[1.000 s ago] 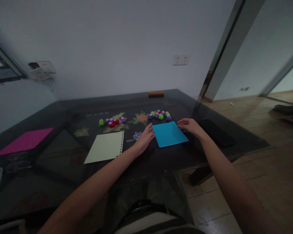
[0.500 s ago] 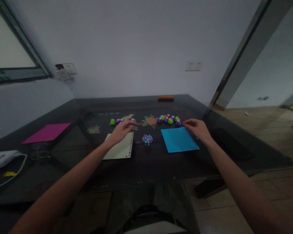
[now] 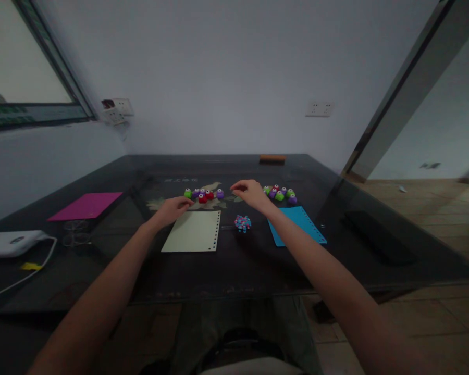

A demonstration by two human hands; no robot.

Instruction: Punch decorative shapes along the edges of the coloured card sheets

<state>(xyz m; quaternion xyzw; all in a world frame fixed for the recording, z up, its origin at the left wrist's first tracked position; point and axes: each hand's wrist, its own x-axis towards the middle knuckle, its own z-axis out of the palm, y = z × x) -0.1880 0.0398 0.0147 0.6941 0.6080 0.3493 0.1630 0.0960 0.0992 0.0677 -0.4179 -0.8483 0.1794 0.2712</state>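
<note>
My left hand (image 3: 174, 207) rests at the far left corner of the cream sheet (image 3: 192, 231), fingers loosely extended and gripping nothing, the fingertips at the paper's upper edge. The sheet lies flat on the dark glass counter (image 3: 234, 271), with a row of punched holes along its right side. My right hand (image 3: 250, 190) hovers above the counter between the two clusters of small craft punches, fingers curled slightly downward and empty. The left cluster of punches (image 3: 203, 194), in green, purple and red, sits just beyond the cream sheet and just beside my left hand. The right cluster of punches (image 3: 280, 193), in green, purple and red, lies just past my right hand, at the far edge of the blue sheet (image 3: 301, 223). That blue sheet lies flat under my right forearm, holes punched along its right side. Between the two sheets sits a little heap of pink and blue paper cut-outs (image 3: 243, 223), touching neither. Well off to the left lies a magenta sheet (image 3: 86, 205), and nearer still a white device (image 3: 8, 244) with its cable. A small orange block (image 3: 272, 159) rests at the counter's far edge against the wall.
</note>
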